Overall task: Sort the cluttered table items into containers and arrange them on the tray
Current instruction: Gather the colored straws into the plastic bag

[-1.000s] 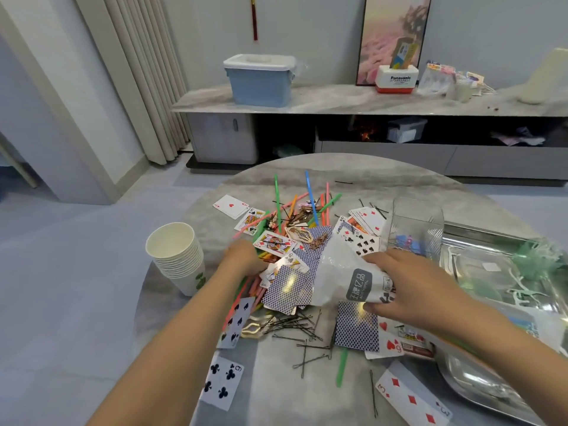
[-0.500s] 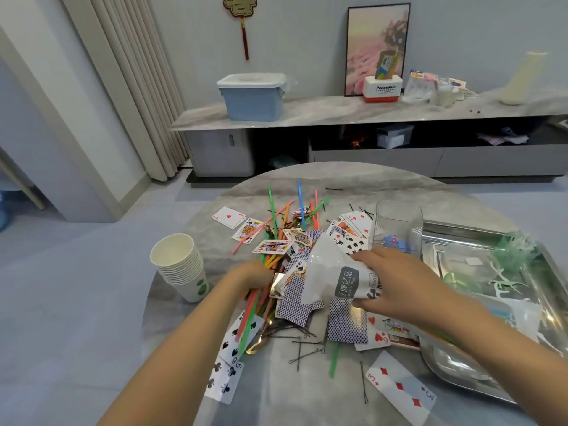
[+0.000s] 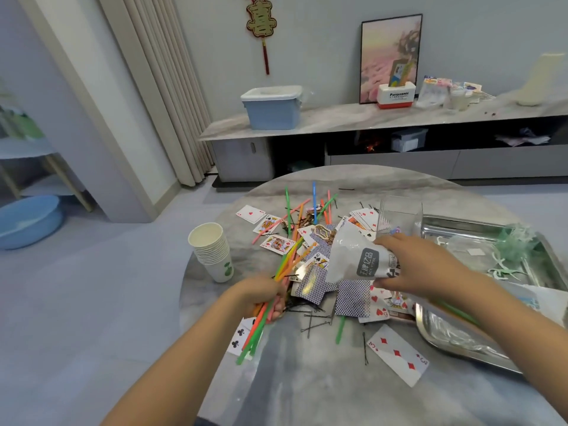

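Note:
A heap of playing cards (image 3: 316, 281), coloured sticks and black hairpins (image 3: 316, 324) covers the round marble table (image 3: 307, 392). My left hand (image 3: 261, 298) grips a bundle of coloured sticks (image 3: 278, 278) at the heap's left side, their ends sticking out below my fist. My right hand (image 3: 421, 265) holds a white plastic bag (image 3: 356, 256) with a grey label over the cards. A clear plastic cup (image 3: 399, 216) stands just behind that hand. The metal tray (image 3: 445, 330) lies to the right.
A stack of white paper cups (image 3: 212, 250) stands near the table's left edge. The tray holds green floss picks (image 3: 507, 265) and clear wrapping. A three of diamonds (image 3: 396, 353) lies alone near me. A long sideboard with a blue box (image 3: 272, 107) runs along the far wall.
My left hand has closed round a bundle of sticks and pulled it back toward me out of the heap. My right hand kept the bag in about the same place.

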Available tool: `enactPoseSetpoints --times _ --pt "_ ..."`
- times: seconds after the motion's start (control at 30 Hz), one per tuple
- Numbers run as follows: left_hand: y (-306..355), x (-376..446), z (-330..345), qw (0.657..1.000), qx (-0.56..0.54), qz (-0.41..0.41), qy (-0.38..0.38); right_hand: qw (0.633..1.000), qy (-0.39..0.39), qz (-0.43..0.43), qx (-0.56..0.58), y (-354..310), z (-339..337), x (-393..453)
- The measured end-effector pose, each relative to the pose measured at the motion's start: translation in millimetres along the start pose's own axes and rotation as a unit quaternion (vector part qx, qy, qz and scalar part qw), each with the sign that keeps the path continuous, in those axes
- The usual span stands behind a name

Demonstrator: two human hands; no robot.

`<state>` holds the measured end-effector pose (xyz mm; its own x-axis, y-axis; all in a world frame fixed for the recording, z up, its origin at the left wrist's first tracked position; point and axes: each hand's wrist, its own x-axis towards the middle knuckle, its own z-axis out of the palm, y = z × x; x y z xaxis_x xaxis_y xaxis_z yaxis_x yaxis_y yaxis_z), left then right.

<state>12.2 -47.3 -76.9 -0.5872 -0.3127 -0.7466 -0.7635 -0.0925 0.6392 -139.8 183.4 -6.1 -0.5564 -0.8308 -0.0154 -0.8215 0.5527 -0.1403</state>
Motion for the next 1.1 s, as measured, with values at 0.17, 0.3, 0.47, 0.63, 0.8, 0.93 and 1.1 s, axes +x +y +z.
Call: enactPoseSetpoints --times 0.17,0.3,0.47,0.63,0.8,0.93,1.1 --pt "-9.4 -27.4 4.6 0.995 -0.085 -0.014 -0.052 1.0 0.002 0.008 0.012 -3.9 -9.1 -7.6" --pt "-2.3 -41.3 16.9 0.976 -0.178 0.008 -0.121 1.0 0.012 0.001 0.023 -6.9 -11.0 -12.2" --pt "1.9 -28.5 46.4 0.945 -0.285 0.025 -0.16 0.999 0.028 0.016 0.029 5.4 -17.4 -16.0" --pt "2.0 -14.3 68.7 0.903 -0.377 0.026 -0.206 0.999 0.03 0.014 0.022 17.0 -14.6 -19.2" --pt "4.6 -0.9 79.8 0.924 -0.341 0.063 -0.161 0.999 0.029 0.026 0.027 26.6 -14.2 -16.0" --pt "10.9 4.4 85.3 0.945 -0.272 0.174 -0.056 0.998 0.028 0.032 0.034 34.8 -12.9 -12.4" --pt "4.8 10.3 87.9 0.941 -0.082 0.302 0.127 0.999 0.022 0.037 0.025 38.9 -9.9 -9.5"
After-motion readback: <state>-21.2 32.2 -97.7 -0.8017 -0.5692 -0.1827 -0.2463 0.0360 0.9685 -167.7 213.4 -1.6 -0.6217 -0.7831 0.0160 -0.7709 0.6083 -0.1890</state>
